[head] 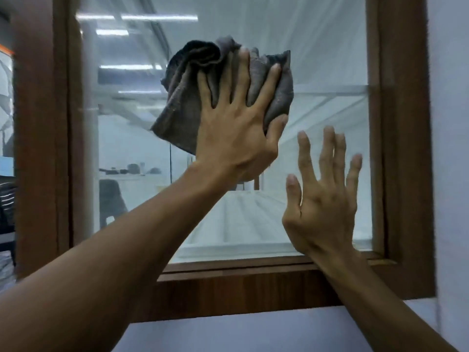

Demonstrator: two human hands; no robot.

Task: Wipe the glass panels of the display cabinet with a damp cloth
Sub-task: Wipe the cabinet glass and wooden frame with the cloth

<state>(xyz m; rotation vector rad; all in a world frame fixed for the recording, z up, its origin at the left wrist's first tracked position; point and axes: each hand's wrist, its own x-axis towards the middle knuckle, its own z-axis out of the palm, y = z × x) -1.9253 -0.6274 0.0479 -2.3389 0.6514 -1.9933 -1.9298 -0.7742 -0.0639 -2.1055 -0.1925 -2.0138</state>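
A glass panel (317, 59) fills the middle of the head view, set in a dark brown wooden frame (403, 148). My left hand (236, 130) presses a crumpled grey cloth (182, 97) flat against the upper middle of the glass, fingers spread over it and the thumb hooked round its right edge. My right hand (322, 199) lies lower right on the glass, fingers apart, holding nothing. Its wrist crosses the bottom rail of the frame.
Ceiling lights and room furniture show as reflections in the left half of the glass (132, 148). A white shelf or lining shows behind the pane. A pale wall (451, 123) borders the frame on the right and below. Dark objects sit at the far left edge.
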